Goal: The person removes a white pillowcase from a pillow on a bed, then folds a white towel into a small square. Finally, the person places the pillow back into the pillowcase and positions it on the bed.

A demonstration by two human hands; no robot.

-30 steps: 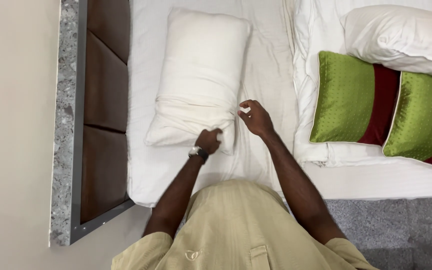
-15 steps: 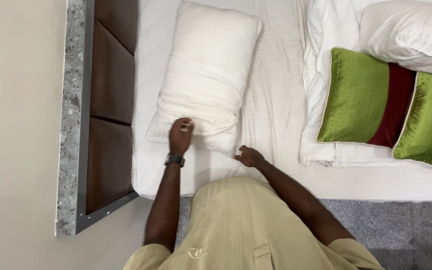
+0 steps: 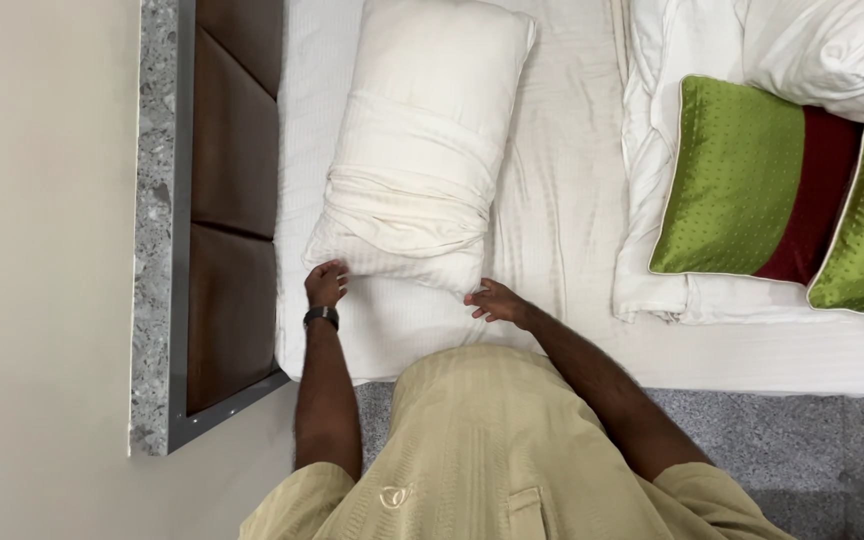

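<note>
On the white striped bed sheet (image 3: 562,200), close to the brown padded headboard (image 3: 237,200), lies the plump white pillow (image 3: 422,150), its half-pulled case bunched around the middle. Both hands have just dropped to its near end and spread apart: the case's open edge is now being worked from the two corners. The left hand (image 3: 324,284), watch at the wrist, pinches the left corner, fingers curled. The right hand (image 3: 493,302) grips the right corner, arm bent.
</note>
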